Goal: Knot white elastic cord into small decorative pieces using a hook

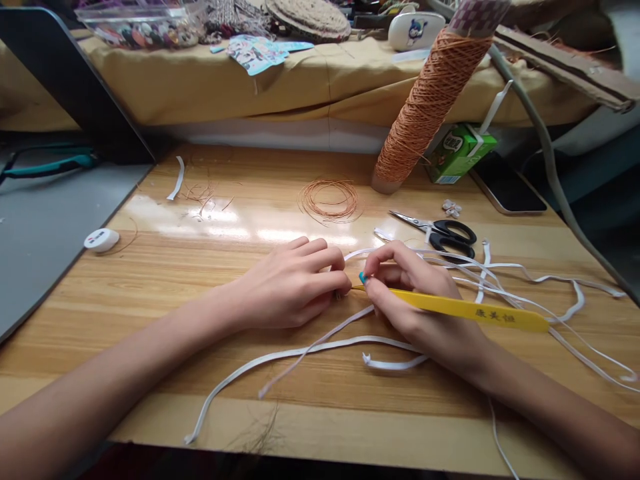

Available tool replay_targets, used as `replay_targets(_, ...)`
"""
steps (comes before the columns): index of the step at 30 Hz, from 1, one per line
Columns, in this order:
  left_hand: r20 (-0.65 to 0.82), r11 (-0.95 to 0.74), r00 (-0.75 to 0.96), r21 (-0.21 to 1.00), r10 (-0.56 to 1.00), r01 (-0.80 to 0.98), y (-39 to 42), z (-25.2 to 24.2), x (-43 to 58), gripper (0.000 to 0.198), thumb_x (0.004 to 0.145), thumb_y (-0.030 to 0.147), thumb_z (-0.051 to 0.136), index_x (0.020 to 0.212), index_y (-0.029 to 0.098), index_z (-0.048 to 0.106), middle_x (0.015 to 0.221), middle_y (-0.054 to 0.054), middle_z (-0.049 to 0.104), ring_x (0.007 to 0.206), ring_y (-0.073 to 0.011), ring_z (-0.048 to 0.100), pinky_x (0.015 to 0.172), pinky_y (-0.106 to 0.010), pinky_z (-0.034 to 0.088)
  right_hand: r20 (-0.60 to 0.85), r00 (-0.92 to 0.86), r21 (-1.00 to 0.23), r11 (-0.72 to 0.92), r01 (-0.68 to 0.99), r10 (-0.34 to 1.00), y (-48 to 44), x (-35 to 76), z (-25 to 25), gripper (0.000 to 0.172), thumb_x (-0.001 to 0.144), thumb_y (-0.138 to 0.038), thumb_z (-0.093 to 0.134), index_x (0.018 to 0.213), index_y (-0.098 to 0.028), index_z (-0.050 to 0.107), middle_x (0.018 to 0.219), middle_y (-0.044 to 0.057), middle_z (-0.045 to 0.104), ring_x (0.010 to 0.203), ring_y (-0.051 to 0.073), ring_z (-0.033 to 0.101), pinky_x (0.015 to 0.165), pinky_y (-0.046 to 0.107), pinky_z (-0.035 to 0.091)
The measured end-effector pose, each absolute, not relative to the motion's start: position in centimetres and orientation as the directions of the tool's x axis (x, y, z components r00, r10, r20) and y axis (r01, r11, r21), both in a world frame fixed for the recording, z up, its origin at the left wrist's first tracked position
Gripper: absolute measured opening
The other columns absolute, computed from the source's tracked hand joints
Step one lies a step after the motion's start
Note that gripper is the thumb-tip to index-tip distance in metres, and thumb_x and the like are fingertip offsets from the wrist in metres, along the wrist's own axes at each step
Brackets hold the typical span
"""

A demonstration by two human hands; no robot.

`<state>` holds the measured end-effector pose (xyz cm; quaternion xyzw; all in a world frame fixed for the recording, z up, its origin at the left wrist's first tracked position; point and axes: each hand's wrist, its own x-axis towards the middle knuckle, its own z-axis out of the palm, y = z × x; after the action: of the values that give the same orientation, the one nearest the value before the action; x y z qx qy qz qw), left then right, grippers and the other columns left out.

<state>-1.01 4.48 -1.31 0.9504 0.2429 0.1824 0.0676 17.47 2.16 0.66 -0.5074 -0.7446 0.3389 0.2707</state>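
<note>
My left hand [310,283] rests above the wooden desk with its fingers curled. Its thumb and index fingertip meet at a small piece that I cannot make out. Close by on the right, my right hand [415,287] grips flat yellow tweezers [470,310] like a pen. Their thin tip points at the left fingertips, and the wide printed end lies over the back of the hand. A small teal spot [363,278] shows at the right fingertips; what it is stays unclear. White flat cords [300,350] run under and around the right hand.
Behind the hands lie black-handled scissors [445,237] and a coil of orange-brown cord [330,200]. A tall cord spool [430,100], a green drink carton [460,153] and a phone [507,183] stand or lie at the back right. A white cap [101,240] sits left.
</note>
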Motion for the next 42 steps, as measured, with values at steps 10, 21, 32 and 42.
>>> replay_targets(10, 0.364, -0.858, 0.779, 0.273, 0.511, 0.435, 4.6, -1.15, -1.22, 0.019, 0.078, 0.014, 0.043, 0.093, 0.016, 0.054, 0.094, -0.007, 0.053, 0.078, -0.0146, 0.047, 0.07, -0.028, 0.04, 0.016, -0.312, -0.837, 0.183, 0.515, 0.95, 2.14, 17.62, 1.08, 0.008, 0.075, -0.02, 0.048, 0.077, -0.021, 0.041, 0.05, -0.006, 0.048, 0.038, 0.006, 0.037, 0.04, 0.02, 0.028)
replay_targets(21, 0.356, -0.88, 0.806, 0.225, 0.474, 0.418, 4.65, -1.41, -1.17, 0.018, 0.081, 0.016, 0.043, 0.094, 0.015, 0.054, 0.089, -0.006, 0.057, 0.076, -0.015, 0.047, 0.068, -0.029, 0.039, 0.017, -0.395, -0.788, 0.256, 0.56, 0.918, 2.19, 17.74, 1.01, 0.008, 0.077, -0.02, 0.048, 0.08, -0.022, 0.041, 0.052, -0.006, 0.049, 0.042, 0.008, 0.043, 0.043, 0.021, 0.034)
replay_targets(32, 0.405, -0.853, 0.752, 0.283, 0.52, 0.438, 4.58, -1.03, -1.25, 0.015, 0.072, 0.008, 0.044, 0.083, 0.015, 0.052, 0.083, -0.005, 0.054, 0.074, -0.0149, 0.047, 0.066, -0.028, 0.039, -0.008, -0.339, -0.867, 0.162, 0.471, 0.941, 2.14, 18.03, 1.35, 0.012, 0.076, -0.022, 0.051, 0.083, -0.022, 0.042, 0.051, -0.007, 0.05, 0.039, 0.007, 0.045, 0.041, 0.02, 0.033)
replay_targets(42, 0.407, -0.883, 0.785, 0.177, 0.467, 0.434, 4.61, -1.38, -1.0, 0.015, 0.079, 0.016, 0.044, 0.082, 0.014, 0.059, 0.08, -0.005, 0.058, 0.07, -0.0144, 0.047, 0.063, -0.028, 0.037, -0.086, -0.342, -0.888, 0.083, 0.451, 0.936, 2.3, 17.97, 0.69, 0.01, 0.079, -0.026, 0.05, 0.083, -0.023, 0.042, 0.054, -0.009, 0.052, 0.039, 0.006, 0.047, 0.038, 0.017, 0.033)
